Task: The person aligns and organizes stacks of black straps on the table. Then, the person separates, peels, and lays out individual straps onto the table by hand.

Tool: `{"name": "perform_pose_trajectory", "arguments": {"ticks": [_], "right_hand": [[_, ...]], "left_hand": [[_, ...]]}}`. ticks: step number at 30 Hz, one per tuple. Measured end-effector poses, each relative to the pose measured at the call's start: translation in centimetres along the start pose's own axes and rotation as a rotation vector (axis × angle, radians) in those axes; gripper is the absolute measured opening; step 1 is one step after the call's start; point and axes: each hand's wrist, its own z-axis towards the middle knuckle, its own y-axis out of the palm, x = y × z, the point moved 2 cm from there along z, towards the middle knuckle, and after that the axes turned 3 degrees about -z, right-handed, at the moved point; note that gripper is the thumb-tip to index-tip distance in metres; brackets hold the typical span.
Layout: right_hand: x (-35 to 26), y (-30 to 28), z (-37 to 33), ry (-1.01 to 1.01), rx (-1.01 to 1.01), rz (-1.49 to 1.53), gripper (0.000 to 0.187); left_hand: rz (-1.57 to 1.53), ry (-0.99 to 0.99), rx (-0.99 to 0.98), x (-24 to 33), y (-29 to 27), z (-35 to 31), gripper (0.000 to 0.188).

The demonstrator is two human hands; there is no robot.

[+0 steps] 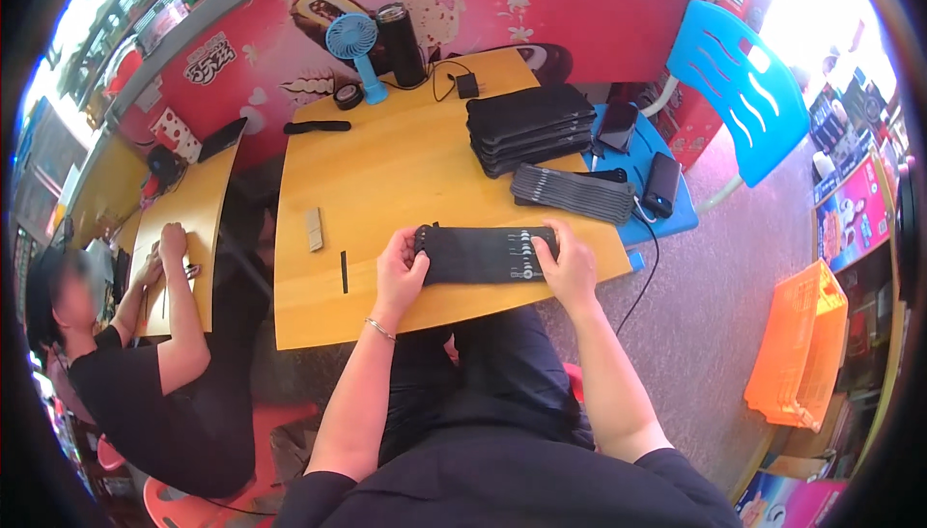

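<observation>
Fabric strip (468, 256), black with pale printing, is held at the wooden desk (386, 180), on the near side of the black fabric stack (531, 125). The left hand (399, 272) has its grip clamped on one end, the right hand (572, 269) on the printed end. Fanned grey strips (575, 196) lie just before that stack; a blue handheld fan (351, 38) stands beyond it, leftward.

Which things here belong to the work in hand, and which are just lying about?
Work in hand:
flat black piece, held by the left hand and right hand
probably the black stack and fanned grey pile, similar-looking pieces

Apparently just lying about:
blue fan
black cylinder
black adapter
orange crate
</observation>
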Motion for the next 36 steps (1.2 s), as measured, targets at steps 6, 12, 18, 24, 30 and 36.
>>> {"name": "perform_pose_trajectory", "arguments": {"ticks": [6, 12, 18, 24, 30, 36], "right_hand": [[0.4, 0.13, 0.2, 0.014, -0.002, 0.013, 0.03], [0.61, 0.22, 0.46, 0.02, -0.001, 0.04, 0.031], [0.83, 0.38, 0.39, 0.007, 0.016, 0.064, 0.031], [0.57, 0.29, 0.33, 0.05, -0.038, 0.042, 0.032], [0.48, 0.28, 0.41, 0.04, -0.033, 0.023, 0.032], [0.56, 0.25, 0.43, 0.046, -0.039, 0.018, 0.032]], "left_hand": [[-0.04, -0.019, -0.018, -0.09, 0.49, -0.11, 0.03], [-0.024, -0.024, 0.015, 0.36, 0.57, -0.06, 0.029], [-0.043, -0.039, -0.001, 0.09, 0.61, -0.07, 0.029], [-0.048, -0.017, 0.005, 0.3, 0.52, -0.14, 0.029], [-0.002, -0.014, 0.002, 0.13, 0.25, -0.08, 0.03], [0.012, -0.101, -0.056, 0.24, 0.43, -0.19, 0.033]]}}
